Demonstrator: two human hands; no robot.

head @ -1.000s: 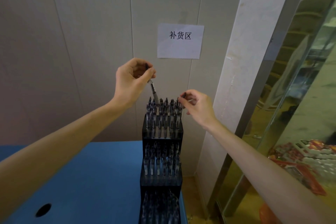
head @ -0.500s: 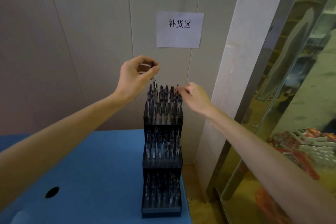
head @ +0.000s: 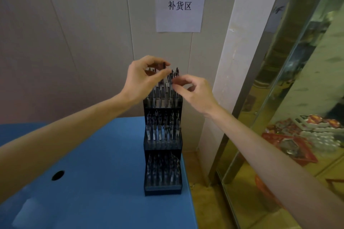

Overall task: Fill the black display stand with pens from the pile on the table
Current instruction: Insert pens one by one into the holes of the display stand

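A person's left hand [head: 143, 80] pinches a slim dark plastic pen [head: 164, 72] by its upper end between thumb and fingertip, holding it upright over the top tier of the tall black three-tiered plastic display stand [head: 162, 147], which stands at the far right corner of the blue table [head: 96, 182], against the pale panelled wall [head: 74, 33]. The right hand [head: 193, 93] reaches in just beside it, fingers curled at the tops of the pens [head: 163, 128] already standing there; whether it actually grips one cannot be told. A pen of this kind is judged light and stiff, its smooth barrel a little slippery, so a fingertip pinch near the cap end looks the sensible hold, leaving the point free to drop straight into its slot. All three tiers appear crowded with upright pens, dark at the caps and pale or clear lower down the barrels, which suggests the filling is near its end; single slots are too small to count. No pile of loose pens shows on the table in this view. A white paper sign [head: 179, 11] with printed characters hangs on the wall above the stand.
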